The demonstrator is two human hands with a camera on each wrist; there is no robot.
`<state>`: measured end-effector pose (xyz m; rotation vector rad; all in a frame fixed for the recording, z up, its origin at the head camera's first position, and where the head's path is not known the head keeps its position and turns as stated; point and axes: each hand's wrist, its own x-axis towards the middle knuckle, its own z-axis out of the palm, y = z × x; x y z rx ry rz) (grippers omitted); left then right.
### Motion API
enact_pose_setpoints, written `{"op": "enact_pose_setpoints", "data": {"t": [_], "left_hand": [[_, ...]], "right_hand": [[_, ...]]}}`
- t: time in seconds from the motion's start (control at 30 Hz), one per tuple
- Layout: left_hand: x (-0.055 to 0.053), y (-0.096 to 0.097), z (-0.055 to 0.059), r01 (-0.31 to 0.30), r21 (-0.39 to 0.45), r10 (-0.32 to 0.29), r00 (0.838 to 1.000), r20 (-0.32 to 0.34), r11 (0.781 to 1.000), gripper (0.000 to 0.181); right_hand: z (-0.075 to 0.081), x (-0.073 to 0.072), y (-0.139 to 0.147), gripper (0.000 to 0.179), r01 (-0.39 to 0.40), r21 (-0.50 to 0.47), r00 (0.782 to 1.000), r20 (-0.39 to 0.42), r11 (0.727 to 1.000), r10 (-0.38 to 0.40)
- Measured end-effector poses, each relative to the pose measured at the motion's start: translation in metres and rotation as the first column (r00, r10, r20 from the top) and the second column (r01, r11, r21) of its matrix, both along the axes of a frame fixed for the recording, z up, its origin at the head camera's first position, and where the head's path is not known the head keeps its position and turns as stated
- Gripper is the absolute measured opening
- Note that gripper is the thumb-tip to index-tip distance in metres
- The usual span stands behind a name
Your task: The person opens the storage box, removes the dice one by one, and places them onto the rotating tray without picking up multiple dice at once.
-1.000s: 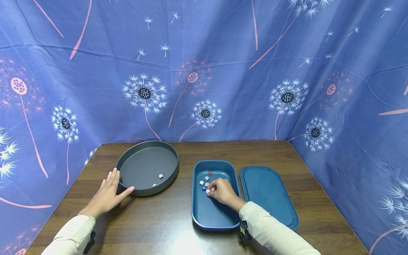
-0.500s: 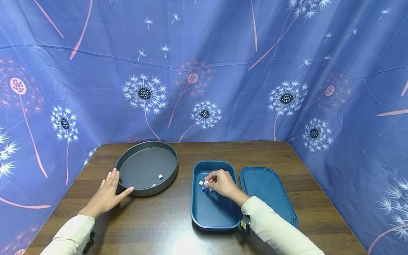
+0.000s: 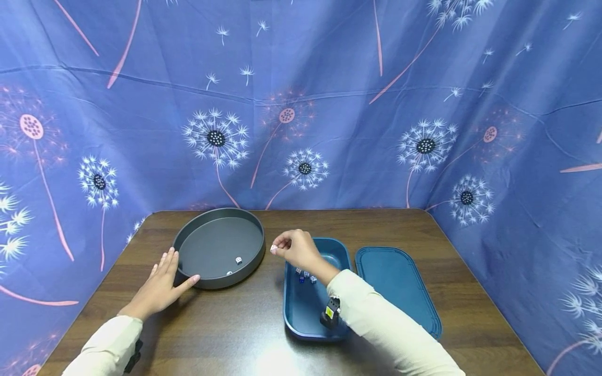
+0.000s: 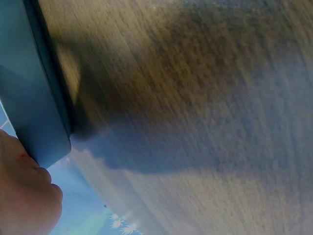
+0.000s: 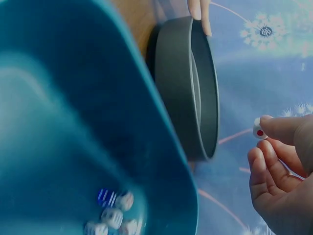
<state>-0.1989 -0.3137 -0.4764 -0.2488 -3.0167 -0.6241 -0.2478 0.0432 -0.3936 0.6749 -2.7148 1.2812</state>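
Observation:
My right hand [image 3: 297, 250] pinches a white die [image 3: 274, 249] between thumb and fingertips, above the gap between the two containers. In the right wrist view a red pip shows on this die [image 5: 259, 129]. Below the hand, a blue rectangular box [image 3: 310, 318] holds several white dice [image 3: 313, 280] and a blue die [image 3: 301, 279]; my hand and forearm hide part of the inside. My left hand [image 3: 160, 284] rests with straight fingers against the near left wall of a round dark grey pan [image 3: 211, 240]. Two white dice [image 3: 239, 260] lie in that pan.
A flat blue lid [image 3: 400, 287] lies on the wooden table [image 3: 226, 334], right of the box. Behind the table hangs a blue cloth [image 3: 348, 156] with a dandelion print, which also lines both sides.
My right hand has lifted the white die out of the blue box and carried it left and away from me, toward the pan. The left hand stays in place.

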Motion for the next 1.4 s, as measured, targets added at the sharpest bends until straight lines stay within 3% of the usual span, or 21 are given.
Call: {"op": "enact_pose_setpoints", "data": {"t": [0.3, 0.57, 0.87, 1.17, 1.27, 1.4], "left_hand": [[0.001, 0.002, 0.001, -0.003, 0.007, 0.003, 1.000, 0.004, 1.000, 0.100], [0.001, 0.001, 0.000, -0.002, 0.006, 0.002, 1.000, 0.001, 1.000, 0.101], [0.001, 0.001, -0.001, -0.004, 0.005, 0.004, 1.000, -0.004, 1.000, 0.100], [0.000, 0.002, -0.005, -0.010, 0.004, 0.010, 1.000, 0.010, 1.000, 0.100], [0.000, 0.001, -0.004, -0.008, 0.003, 0.008, 1.000, -0.003, 1.000, 0.100], [-0.002, 0.001, -0.003, -0.006, 0.001, 0.006, 1.000, -0.022, 1.000, 0.099]], "right_hand": [[-0.009, -0.009, -0.044, 0.004, -0.001, -0.039, 0.999, -0.045, 0.999, 0.000], [-0.034, -0.010, -0.074, 0.007, 0.075, -0.096, 0.993, -0.086, 0.993, -0.083], [-0.049, -0.011, -0.102, 0.005, 0.109, -0.182, 0.985, -0.114, 0.977, -0.131], [-0.071, -0.008, -0.113, 0.006, 0.155, -0.197, 0.985, -0.041, 0.968, -0.166], [-0.076, -0.008, -0.114, 0.005, 0.156, -0.188, 0.983, -0.067, 0.970, -0.171], [-0.080, -0.008, -0.117, 0.005, 0.155, -0.151, 0.970, -0.165, 0.976, -0.179]]}}
